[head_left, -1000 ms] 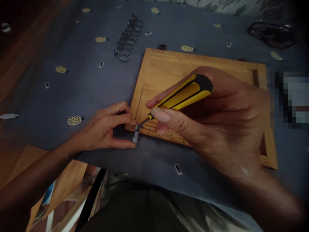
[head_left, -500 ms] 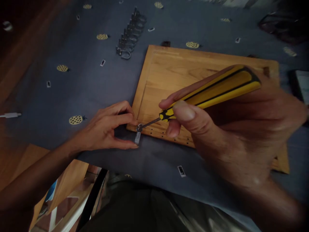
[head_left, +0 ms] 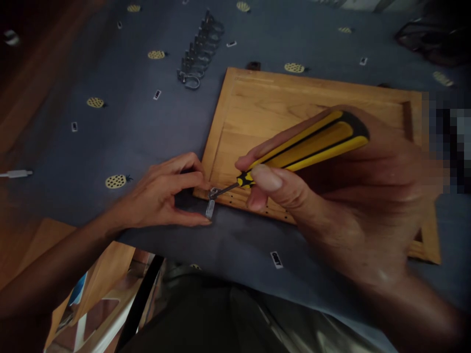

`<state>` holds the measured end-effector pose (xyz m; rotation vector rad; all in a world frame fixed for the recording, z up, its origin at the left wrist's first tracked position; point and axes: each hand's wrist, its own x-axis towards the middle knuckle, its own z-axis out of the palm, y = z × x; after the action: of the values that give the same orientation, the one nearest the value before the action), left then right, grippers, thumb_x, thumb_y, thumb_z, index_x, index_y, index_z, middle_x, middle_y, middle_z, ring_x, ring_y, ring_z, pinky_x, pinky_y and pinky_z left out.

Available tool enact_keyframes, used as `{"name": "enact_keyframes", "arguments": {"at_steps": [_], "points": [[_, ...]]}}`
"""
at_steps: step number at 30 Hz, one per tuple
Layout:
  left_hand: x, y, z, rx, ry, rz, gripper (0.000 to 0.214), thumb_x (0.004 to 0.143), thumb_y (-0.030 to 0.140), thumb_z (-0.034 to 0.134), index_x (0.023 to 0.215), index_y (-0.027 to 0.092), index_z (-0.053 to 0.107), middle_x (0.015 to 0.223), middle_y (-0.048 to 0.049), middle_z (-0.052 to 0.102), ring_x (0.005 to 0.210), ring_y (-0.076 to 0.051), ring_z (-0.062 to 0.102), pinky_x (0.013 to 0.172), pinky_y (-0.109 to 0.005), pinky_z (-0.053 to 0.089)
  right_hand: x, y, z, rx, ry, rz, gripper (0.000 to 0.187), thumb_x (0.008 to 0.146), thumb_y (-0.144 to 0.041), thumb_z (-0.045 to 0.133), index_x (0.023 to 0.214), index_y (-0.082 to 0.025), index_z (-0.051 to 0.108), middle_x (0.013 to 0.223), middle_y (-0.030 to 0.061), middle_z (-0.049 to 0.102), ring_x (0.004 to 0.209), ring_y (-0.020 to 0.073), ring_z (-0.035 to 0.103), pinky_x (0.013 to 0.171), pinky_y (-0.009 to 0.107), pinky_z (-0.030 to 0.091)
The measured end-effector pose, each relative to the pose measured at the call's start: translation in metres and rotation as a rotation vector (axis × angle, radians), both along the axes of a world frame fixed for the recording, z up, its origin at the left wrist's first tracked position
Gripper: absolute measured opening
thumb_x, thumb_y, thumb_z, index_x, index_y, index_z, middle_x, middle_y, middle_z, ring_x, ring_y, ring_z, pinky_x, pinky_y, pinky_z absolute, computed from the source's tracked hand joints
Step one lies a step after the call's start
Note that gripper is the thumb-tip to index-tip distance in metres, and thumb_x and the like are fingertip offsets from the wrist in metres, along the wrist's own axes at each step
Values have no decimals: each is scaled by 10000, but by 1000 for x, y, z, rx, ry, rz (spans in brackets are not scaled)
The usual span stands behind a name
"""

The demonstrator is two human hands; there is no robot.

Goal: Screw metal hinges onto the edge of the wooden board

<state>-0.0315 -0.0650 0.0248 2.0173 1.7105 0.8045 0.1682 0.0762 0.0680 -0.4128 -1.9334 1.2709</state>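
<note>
My right hand (head_left: 342,206) is closed around a yellow and black screwdriver (head_left: 309,147), held at a slant. Its tip meets a small metal bracket (head_left: 211,207) at the near left corner of a framed wooden panel (head_left: 257,117). The bracket juts past the panel's near edge. My left hand (head_left: 169,191) pinches the bracket, thumb at its lower end and fingertips by the panel corner. Several dark holes run along the panel's near edge. Whether a screw sits under the tip is too small to tell.
A row of several metal hook-like pieces (head_left: 198,54) lies beyond the panel on the blue pineapple-print cloth (head_left: 121,137). A white cable end (head_left: 16,173) is at far left. Dark eyeglasses or similar (head_left: 427,41) lie at the back right.
My right hand and the screwdriver handle have shifted slightly left and down, while the tip stays at the bracket. My left hand keeps its place.
</note>
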Motion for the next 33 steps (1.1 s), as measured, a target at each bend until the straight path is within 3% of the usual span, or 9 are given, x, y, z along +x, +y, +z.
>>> {"name": "enact_keyframes", "arguments": {"at_steps": [5, 9, 12, 15, 20, 23, 25, 29, 33], "points": [[0, 1, 0, -33, -17, -5, 383, 948, 518, 776, 1149, 197, 718, 1120, -59, 633, 1006, -211, 641, 853, -299, 531, 2, 2, -1, -85, -4, 139, 213, 932, -192, 796, 1105, -316, 796, 964, -53, 781, 653, 123, 745, 643, 264, 661], [0, 1, 0, -28, -40, 5, 338, 939, 507, 789, 1083, 214, 706, 1065, -37, 624, 961, -203, 632, 824, -295, 513, 1, 0, 0, -59, 18, 101, 101, 885, -212, 859, 930, -277, 796, 1004, -23, 795, 529, 103, 678, 483, 262, 590], [0, 1, 0, -9, -53, -4, 296, 946, 460, 796, 1062, 207, 694, 1054, -33, 604, 950, -196, 637, 818, -294, 510, -1, 0, 0, -41, 27, 32, 168, 838, -353, 914, 840, -263, 772, 959, -10, 792, 480, 95, 639, 407, 266, 533], [0, 0, -1, -5, -34, 3, 306, 940, 462, 801, 1063, 202, 698, 1062, -33, 600, 959, -200, 639, 819, -294, 510, -2, 1, 1, -85, 37, 68, 171, 849, -381, 907, 842, -276, 772, 789, -54, 742, 484, 88, 652, 448, 237, 556], [1, 0, -1, -26, -15, 17, 327, 945, 484, 782, 1094, 200, 721, 1091, -35, 633, 983, -206, 631, 838, -295, 514, -1, 4, 1, -187, 39, 194, 196, 916, -253, 842, 1091, -339, 816, 1021, -50, 785, 604, 94, 725, 592, 239, 644], [1, 1, 0, -55, -25, 19, 319, 947, 486, 772, 1066, 193, 721, 1094, -45, 639, 995, -213, 633, 843, -303, 520, 0, 3, 1, -203, 15, 252, 74, 920, -237, 828, 903, -308, 822, 848, -44, 737, 589, 107, 696, 531, 236, 608], [1, 1, 1, -53, -29, 15, 305, 945, 478, 774, 1048, 196, 721, 1064, -43, 636, 958, -207, 634, 815, -304, 519, 1, 2, 1, -219, 20, 231, 114, 894, -241, 852, 817, -301, 793, 770, -45, 695, 573, 116, 669, 507, 244, 594], [-2, 1, -1, -9, -12, -3, 341, 928, 490, 803, 1099, 208, 719, 1074, -53, 639, 943, -206, 644, 789, -315, 521, 0, -1, 0, -268, 97, 81, 171, 898, -168, 800, 907, -339, 799, 882, -39, 741, 602, 131, 660, 540, 260, 626], [-3, -1, -3, -2, -3, -18, 351, 932, 480, 811, 1119, 201, 712, 1083, -52, 630, 957, -194, 645, 809, -307, 521, -3, 1, -2, -212, 136, 9, 77, 898, -276, 830, 835, -306, 799, 875, -10, 729, 574, 124, 649, 513, 263, 595]]}}
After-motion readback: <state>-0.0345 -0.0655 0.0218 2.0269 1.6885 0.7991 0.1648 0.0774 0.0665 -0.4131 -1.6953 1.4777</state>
